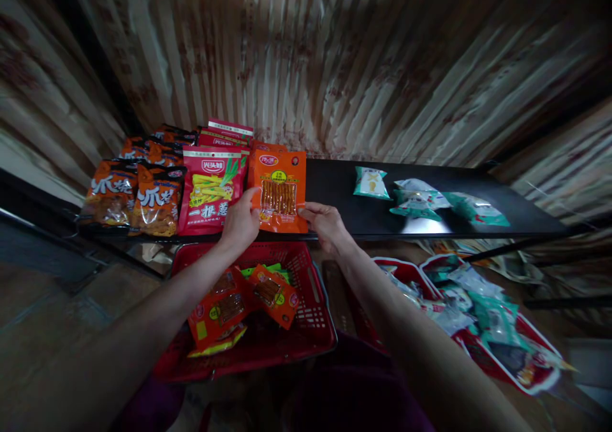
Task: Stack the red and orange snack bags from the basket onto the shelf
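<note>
An orange snack packet [280, 193] with a clear window of brown sticks stands upright on the black shelf [329, 187]. My left hand [242, 220] pinches its left edge, and my right hand [326, 222] pinches its lower right edge. Another orange packet shows partly behind it. Just left stands a red snack bag [209, 187] with yellow pieces pictured on it, with more red bags behind. Farther left are several black-and-orange snack bags [157, 202]. Below my hands, a red basket [315, 320] holds more orange packets [273, 295] and some green and yellow ones.
Green-and-white bags [371, 182] lie on the shelf's right part. Lower right, red baskets with white rims [542, 381] hold green and clear packets [495, 314]. A pleated, patterned curtain [306, 62] hangs behind the shelf. The shelf's front edge runs just above the baskets.
</note>
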`<act>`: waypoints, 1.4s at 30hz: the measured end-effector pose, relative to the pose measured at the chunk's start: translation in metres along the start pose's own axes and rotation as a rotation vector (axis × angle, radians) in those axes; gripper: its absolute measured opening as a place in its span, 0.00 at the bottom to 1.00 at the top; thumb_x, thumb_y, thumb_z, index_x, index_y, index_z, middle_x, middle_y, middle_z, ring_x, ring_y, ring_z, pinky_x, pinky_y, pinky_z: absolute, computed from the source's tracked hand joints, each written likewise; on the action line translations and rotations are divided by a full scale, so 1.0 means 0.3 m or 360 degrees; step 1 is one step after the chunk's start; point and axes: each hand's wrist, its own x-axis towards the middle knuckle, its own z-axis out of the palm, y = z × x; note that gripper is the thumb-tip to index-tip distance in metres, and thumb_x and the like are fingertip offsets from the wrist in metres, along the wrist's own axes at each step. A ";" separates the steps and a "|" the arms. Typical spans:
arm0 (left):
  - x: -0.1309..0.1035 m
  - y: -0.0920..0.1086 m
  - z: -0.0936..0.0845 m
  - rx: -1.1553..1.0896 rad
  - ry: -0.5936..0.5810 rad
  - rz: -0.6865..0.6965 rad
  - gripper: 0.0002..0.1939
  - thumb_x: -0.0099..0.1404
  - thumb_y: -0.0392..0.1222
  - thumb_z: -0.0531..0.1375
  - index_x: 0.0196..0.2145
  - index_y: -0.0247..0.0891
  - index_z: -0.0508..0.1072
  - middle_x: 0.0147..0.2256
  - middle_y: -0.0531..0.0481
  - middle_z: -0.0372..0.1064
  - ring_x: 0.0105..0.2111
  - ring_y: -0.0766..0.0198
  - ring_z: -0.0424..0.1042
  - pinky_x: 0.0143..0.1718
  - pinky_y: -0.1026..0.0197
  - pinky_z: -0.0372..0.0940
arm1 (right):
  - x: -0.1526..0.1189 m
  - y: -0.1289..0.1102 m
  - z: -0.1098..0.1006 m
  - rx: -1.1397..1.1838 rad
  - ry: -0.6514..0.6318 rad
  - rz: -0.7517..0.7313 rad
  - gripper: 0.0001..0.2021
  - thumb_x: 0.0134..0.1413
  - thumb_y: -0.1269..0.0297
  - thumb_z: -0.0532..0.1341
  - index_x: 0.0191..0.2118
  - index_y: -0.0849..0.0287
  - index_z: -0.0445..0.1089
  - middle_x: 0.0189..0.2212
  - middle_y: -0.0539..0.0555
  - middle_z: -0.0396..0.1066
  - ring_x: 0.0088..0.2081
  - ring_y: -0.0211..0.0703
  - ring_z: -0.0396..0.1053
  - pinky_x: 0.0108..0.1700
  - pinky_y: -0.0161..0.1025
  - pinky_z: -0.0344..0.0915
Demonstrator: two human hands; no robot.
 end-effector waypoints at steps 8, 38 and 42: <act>0.096 0.022 0.011 0.0678 -0.0108 0.0035 0.20 0.60 0.26 0.48 0.48 0.29 0.69 0.39 0.34 0.74 0.41 0.52 0.73 0.42 0.55 0.66 | 0.150 0.066 0.045 -0.0356 0.0130 -0.0058 0.08 0.38 0.65 0.64 0.27 0.64 0.74 0.21 0.51 0.72 0.23 0.36 0.67 0.25 0.32 0.62; 0.071 0.035 0.010 0.1235 -0.0411 0.0273 0.17 0.64 0.27 0.46 0.38 0.26 0.75 0.37 0.32 0.71 0.40 0.48 0.71 0.37 0.54 0.61 | 0.058 0.062 0.067 -0.1700 0.0426 -0.0496 0.15 0.50 0.64 0.59 0.45 0.57 0.68 0.36 0.55 0.71 0.34 0.41 0.68 0.39 0.40 0.64; -0.001 0.036 -0.040 0.1145 -0.0305 0.0374 0.19 0.66 0.29 0.44 0.44 0.27 0.72 0.40 0.33 0.70 0.41 0.49 0.70 0.39 0.53 0.60 | -0.109 0.095 0.064 -0.1315 0.0294 -0.0907 0.14 0.56 0.62 0.53 0.46 0.59 0.65 0.33 0.53 0.69 0.32 0.39 0.65 0.39 0.38 0.64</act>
